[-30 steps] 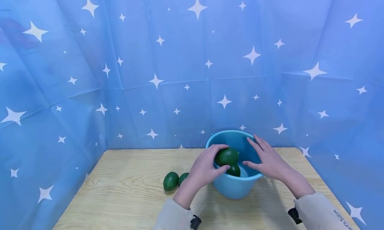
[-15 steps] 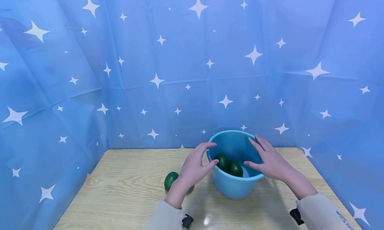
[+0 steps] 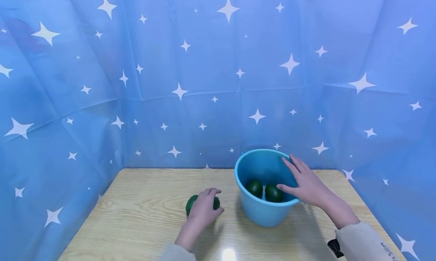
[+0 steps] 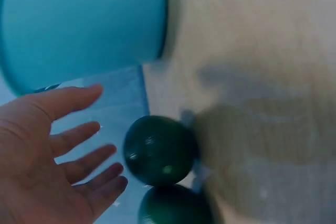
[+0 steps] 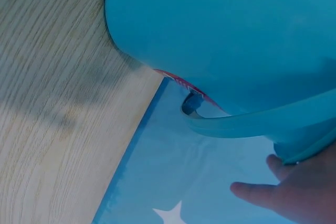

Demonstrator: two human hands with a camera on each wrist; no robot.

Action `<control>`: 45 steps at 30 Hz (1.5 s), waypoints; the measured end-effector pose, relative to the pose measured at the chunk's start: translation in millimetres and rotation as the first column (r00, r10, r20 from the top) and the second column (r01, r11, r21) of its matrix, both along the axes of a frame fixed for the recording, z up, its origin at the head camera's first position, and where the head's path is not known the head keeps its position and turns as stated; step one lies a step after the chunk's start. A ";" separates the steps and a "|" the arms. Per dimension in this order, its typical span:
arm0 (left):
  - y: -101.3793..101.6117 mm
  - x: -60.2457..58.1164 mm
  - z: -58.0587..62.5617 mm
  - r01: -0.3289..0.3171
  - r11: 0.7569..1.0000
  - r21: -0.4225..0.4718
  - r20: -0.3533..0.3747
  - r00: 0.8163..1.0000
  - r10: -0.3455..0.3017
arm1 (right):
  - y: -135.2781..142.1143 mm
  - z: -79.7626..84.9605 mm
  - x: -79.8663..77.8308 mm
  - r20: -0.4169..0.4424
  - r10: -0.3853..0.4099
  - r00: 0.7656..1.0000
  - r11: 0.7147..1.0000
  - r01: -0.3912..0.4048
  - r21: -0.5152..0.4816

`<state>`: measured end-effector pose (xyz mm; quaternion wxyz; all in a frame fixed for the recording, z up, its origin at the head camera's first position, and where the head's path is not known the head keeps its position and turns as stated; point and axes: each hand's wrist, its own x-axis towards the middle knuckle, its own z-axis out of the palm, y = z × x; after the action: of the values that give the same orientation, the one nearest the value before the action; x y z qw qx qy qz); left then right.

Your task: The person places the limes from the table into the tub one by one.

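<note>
My left hand (image 3: 203,210) is over two dark green, glossy, egg-shaped fruits on the table, partly covering them in the head view. The left wrist view shows its fingers spread and bare, with the nearer fruit (image 4: 159,150) just beyond the fingertips and the other fruit (image 4: 175,207) beside it. To the right stands a light blue bucket (image 3: 267,214), upright, with two similar fruits inside, one on the left (image 3: 254,188) and one on the right (image 3: 273,193). My right hand (image 3: 308,183) rests at the bucket's right rim, fingers fairly straight and thumb reaching over the opening.
The wooden table (image 3: 136,215) has its back edge against a blue curtain (image 3: 204,64) with white stars, which also hangs along both sides. A blue handle (image 5: 247,121) hangs at the bucket's outer side.
My left hand let go of a fruit inside the bucket, then came out and moved left and down to the fruits on the table. The right hand has stayed at the rim.
</note>
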<state>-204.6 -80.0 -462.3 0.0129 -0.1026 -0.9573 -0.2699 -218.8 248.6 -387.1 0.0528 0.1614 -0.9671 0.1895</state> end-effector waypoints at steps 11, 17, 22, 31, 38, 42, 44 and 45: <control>2.1 10.4 -14.5 -0.018 0.996 -0.088 -0.078 0.997 0.011 | -0.7 -0.2 0.6 0.006 -0.005 1.000 1.000 0.005 0.001; -0.7 8.1 -15.7 -0.038 0.996 -0.084 -0.121 0.992 0.028 | 0.4 -0.6 0.2 0.010 -0.012 1.000 1.000 0.012 -0.006; -5.2 5.9 -17.9 -0.003 0.994 -0.110 -0.091 0.996 -0.007 | 1.0 -1.6 -1.6 0.014 -0.009 1.000 1.000 0.009 0.002; -4.2 6.5 -25.5 0.073 0.995 -0.071 -0.064 0.995 -0.078 | 1.5 0.8 -1.2 0.017 -0.003 1.000 1.000 0.003 -0.011; -6.7 5.8 -24.4 0.040 0.999 -0.001 -0.044 0.998 -0.040 | -0.1 0.7 -1.4 0.022 0.001 1.000 1.000 0.000 -0.016; -8.8 3.8 -18.2 0.031 0.998 0.052 -0.052 0.998 -0.028 | 0.7 1.3 -0.8 0.020 -0.004 1.000 1.000 0.004 -0.024; -9.7 2.9 -14.2 0.026 0.996 0.081 -0.057 0.998 -0.022 | 1.3 1.4 -0.6 0.020 -0.004 1.000 1.000 0.004 -0.023; -10.0 2.6 -11.8 0.023 0.995 0.099 -0.059 0.998 -0.017 | 1.6 1.3 -0.5 0.020 -0.003 1.000 1.000 0.003 -0.022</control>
<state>-202.1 -90.0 -474.1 0.0433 -0.1192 -0.9408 -0.3142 -219.4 250.2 -385.8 0.0452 0.1574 -0.9656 0.2018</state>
